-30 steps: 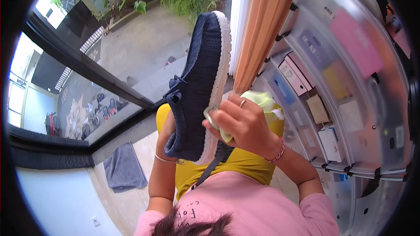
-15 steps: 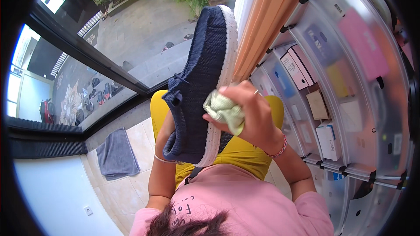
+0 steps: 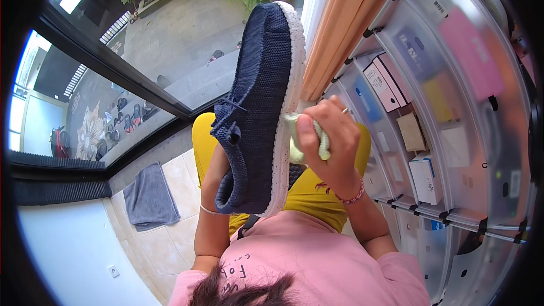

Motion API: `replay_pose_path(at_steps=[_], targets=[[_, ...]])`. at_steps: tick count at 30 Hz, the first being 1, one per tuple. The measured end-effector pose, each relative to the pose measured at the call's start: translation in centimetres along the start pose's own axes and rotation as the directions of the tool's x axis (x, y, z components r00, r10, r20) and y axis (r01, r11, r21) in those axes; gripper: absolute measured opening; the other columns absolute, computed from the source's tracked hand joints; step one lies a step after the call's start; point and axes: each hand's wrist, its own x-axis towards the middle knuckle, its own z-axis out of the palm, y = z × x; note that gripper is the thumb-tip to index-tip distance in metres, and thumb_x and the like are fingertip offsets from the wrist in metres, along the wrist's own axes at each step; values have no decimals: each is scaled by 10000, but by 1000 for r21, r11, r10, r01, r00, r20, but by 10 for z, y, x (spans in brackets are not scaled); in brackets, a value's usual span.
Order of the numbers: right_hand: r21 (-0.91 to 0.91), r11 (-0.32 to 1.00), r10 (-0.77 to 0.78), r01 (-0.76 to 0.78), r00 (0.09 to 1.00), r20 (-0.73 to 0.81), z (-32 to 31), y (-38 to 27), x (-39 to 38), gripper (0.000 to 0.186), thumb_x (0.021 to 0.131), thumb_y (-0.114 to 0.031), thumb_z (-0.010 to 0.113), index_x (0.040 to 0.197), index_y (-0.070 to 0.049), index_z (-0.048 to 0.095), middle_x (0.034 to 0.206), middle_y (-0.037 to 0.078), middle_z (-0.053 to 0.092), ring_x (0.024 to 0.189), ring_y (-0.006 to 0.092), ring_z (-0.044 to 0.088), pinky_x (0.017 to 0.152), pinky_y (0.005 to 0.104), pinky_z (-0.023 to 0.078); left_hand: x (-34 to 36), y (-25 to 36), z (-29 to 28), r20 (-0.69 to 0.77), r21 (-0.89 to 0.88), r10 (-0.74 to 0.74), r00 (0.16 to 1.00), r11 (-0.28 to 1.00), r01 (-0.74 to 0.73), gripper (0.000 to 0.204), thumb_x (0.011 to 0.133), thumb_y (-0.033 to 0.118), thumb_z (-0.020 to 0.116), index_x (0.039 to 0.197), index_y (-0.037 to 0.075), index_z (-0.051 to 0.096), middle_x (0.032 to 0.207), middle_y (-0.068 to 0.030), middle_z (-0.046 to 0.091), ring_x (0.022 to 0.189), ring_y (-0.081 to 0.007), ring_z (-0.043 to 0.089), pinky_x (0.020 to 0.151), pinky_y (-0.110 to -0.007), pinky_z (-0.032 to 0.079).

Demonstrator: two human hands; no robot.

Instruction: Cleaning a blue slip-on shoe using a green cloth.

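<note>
Shifted rightward a touch, the pale green cloth [image 3: 299,154] now meets the white sole [image 3: 279,173] of the navy shoe [image 3: 256,96], raised toe-up above the person's lap [image 3: 314,195]. The right hand [image 3: 334,141] has its grip clenched round the cloth; the left hand [image 3: 219,163] goes behind the shoe, its grip hidden, so I can't tell. A grey towel [image 3: 149,197] lies leftward.

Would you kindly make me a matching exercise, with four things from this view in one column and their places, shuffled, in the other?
Column one
1. Navy lace-up shoe
2. Pale green cloth
3. Grey towel
4. Orange curtain

Column two
A. Bunched in the right hand
B. Beside the clear storage boxes
C. Raised in front of the person, the left hand mostly hidden behind it
D. Lying on the floor tiles

Right pairs: 1-C, 2-A, 3-D, 4-B.
</note>
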Motion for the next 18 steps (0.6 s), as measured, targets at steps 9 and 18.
replay_pose_path(at_steps=[9, 18], targets=[[-143, 973, -169, 179, 982, 78, 2, -11, -2, 196, 724, -95, 756, 715, -80, 561, 658, 58, 520, 635, 225, 545, 563, 344, 447, -4, 7, 6, -78, 234, -68, 995, 969, 84, 411, 1047, 245, 457, 1331, -44, 523, 1208, -141, 651, 1021, -181, 652, 879, -292, 537], [-273, 925, -245, 263, 964, 101, 3, 0, 23, 196, 771, -114, 756, 779, -60, 568, 681, 82, 539, 621, 255, 538, 564, 361, 435, 9, -4, -15, 7, -62, -162, 987, 985, 162, 384, 1036, 206, 490, 1325, -44, 524, 1174, -125, 651, 969, -180, 648, 842, -280, 551]])
